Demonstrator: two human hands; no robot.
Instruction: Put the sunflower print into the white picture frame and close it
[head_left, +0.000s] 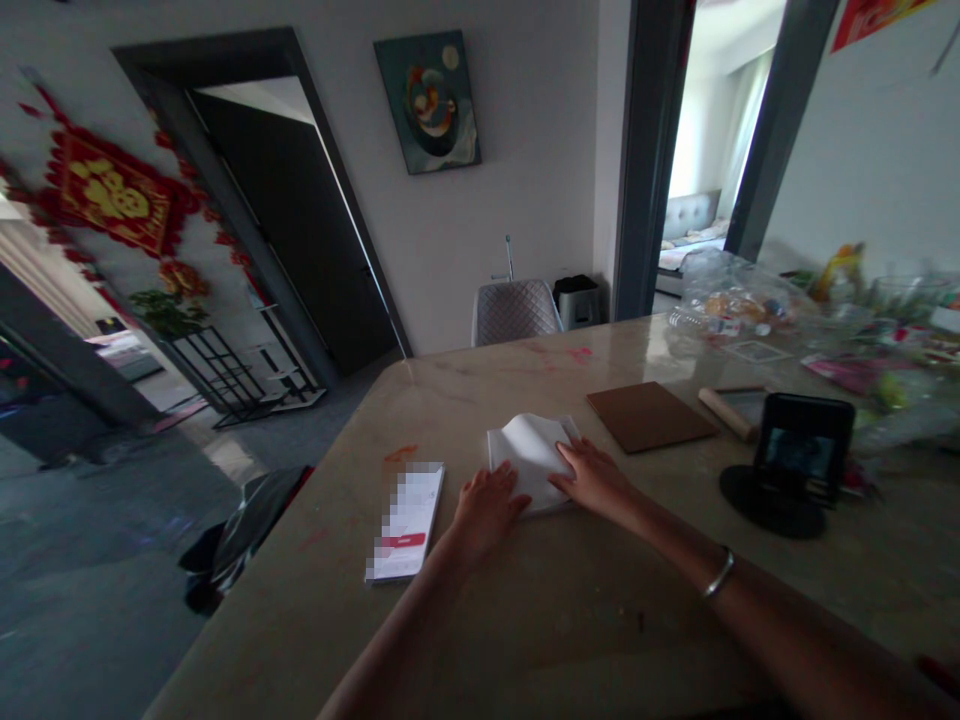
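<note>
A sheet of white paper (531, 447) lies on the table in front of me, its far edge curled up in a loose bulge. Under it shows what looks like another thin, pale sheet, but I cannot make out its kind. My left hand (489, 507) rests on the near left part of the paper, fingers stretched out and thumb apart. On the right side, my right hand (591, 478) presses down with its fingers spread. Neither hand grips anything. A smartphone (409, 525) with a lit screen lies left of my left hand.
Right of the paper lies a flat brown board (651, 416). Beyond it are a pale roll (727, 414) and a black stand with a screen (802, 440). Plastic bags (739, 295) crowd the right side. A grey quilted chair (517, 308) stands past the far table edge.
</note>
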